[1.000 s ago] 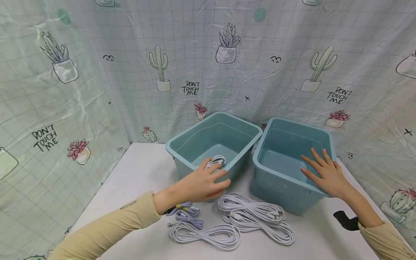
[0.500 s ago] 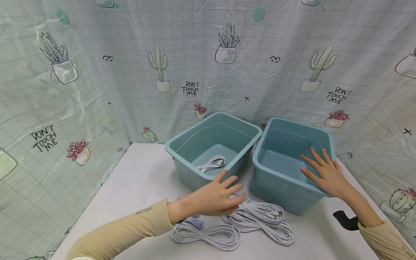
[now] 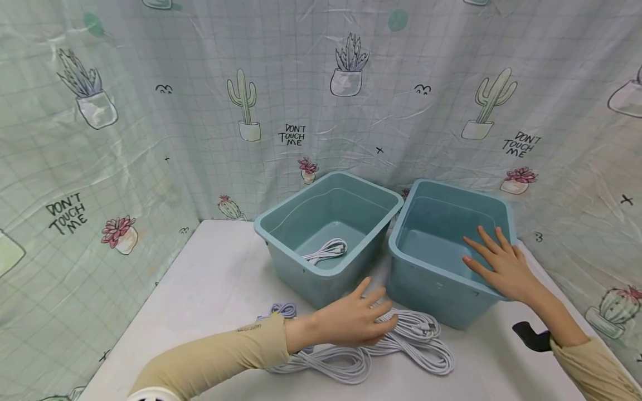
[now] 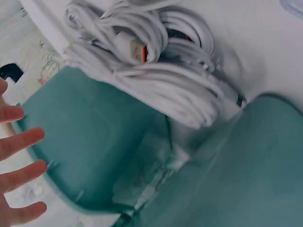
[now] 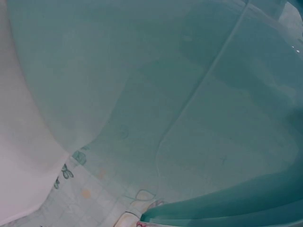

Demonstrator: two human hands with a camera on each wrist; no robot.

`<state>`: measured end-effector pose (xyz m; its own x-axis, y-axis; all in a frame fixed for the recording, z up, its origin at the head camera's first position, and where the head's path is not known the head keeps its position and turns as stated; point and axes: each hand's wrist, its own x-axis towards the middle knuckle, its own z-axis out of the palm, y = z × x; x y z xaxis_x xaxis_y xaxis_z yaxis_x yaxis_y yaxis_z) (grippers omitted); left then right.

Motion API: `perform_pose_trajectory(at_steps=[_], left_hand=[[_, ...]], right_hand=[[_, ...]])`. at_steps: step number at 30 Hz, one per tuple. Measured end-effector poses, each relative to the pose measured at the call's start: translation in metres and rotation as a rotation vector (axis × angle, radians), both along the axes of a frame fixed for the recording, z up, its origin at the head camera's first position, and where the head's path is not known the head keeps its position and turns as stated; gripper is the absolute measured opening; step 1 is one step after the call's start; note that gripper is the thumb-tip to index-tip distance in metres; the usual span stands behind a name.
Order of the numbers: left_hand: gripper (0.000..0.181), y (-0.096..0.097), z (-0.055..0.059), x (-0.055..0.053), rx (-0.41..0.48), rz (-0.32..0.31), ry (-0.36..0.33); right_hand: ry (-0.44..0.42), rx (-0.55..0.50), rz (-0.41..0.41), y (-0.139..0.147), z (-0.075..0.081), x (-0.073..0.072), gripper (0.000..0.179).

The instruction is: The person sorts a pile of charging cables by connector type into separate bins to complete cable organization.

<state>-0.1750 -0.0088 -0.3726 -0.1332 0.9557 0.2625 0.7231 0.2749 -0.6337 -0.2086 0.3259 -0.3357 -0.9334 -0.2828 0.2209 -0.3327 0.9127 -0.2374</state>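
Observation:
My left hand (image 3: pixel 353 320) is over the coiled white cables (image 3: pixel 408 328) in front of the bins, fingers spread and holding nothing. In the left wrist view, its fingers (image 4: pixel 21 144) extend at the left edge, and the bundled cables (image 4: pixel 156 80) show a metal plug end. The left blue-green bin (image 3: pixel 301 271) holds one bundled white cable (image 3: pixel 326 252). My right hand (image 3: pixel 504 267) rests at the right bin's (image 3: pixel 436 301) near right rim, fingers spread over its inside. That hand does not show in the right wrist view, which looks along the bin wall (image 5: pixel 142 94).
Another white cable coil (image 3: pixel 346 367) lies partly behind the left forearm. A small purple cable (image 3: pixel 285 309) peeks out above the sleeve. Near the right wrist is a black strap-like piece (image 3: pixel 531 336). A cactus-print curtain (image 3: pixel 321 111) surrounds the white table (image 3: pixel 215 278).
My left hand has moved from the left bin's front rim down and rightward to over the white cables, uncovering the cable in that bin. The right hand stays put.

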Motion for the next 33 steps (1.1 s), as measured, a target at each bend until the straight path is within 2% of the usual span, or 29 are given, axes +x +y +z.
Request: perform_pose_trajectory(at_steps=[7,15,21,26,33], left_hand=[[0.035,0.012,-0.019,-0.003,-0.058,0.032,0.034],[0.036,0.016,-0.037,-0.011,-0.066,0.062,0.046],[0.039,0.017,-0.049,-0.022,-0.081,0.116,0.062],[0.043,0.018,-0.057,-0.027,-0.108,0.154,0.077],[0.044,0.019,-0.067,-0.033,-0.088,0.16,0.116]], right_hand=[[0.005,0.004,0.001,-0.001,0.001,-0.001,0.059],[0.017,0.006,0.005,0.0,-0.001,0.0,0.058],[0.024,0.011,0.0,0.0,-0.001,0.0,0.058],[0.025,0.013,0.001,0.0,-0.001,0.0,0.058],[0.029,0.01,0.009,0.0,-0.003,-0.001,0.057]])
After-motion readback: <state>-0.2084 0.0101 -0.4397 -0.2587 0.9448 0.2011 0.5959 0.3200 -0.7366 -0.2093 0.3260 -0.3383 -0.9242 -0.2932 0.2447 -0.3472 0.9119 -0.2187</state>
